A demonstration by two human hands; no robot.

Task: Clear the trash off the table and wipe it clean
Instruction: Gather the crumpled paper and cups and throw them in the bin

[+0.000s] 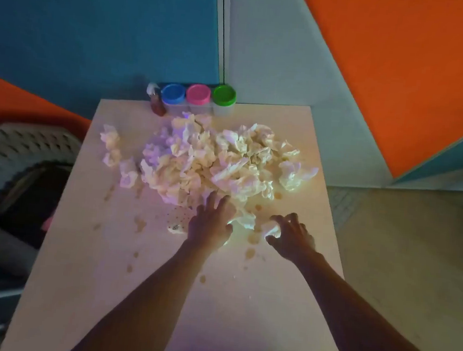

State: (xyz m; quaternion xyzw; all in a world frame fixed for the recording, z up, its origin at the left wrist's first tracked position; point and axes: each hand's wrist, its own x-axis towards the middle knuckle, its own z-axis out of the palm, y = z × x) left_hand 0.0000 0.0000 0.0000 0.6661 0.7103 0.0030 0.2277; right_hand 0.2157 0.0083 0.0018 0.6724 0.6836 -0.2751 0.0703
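— While the left hand (211, 224) lies spread, fingers straight, on the near edge of the tissue heap (209, 159), what is the right doing?
— The right hand (292, 235) has its fingers curled round a small wad (272, 230), just beside the heap.
— And the heap itself?
— Mid-table (158, 295), with loose wads off to its left and right. Brown stains (253, 237) dot the wood around the hands.
— Anything behind?
— Three jars (197, 99), lidded blue, pink and green, at the far edge, a small bottle (156, 100) beside them. A slatted basket (17, 145) stands left of the table.
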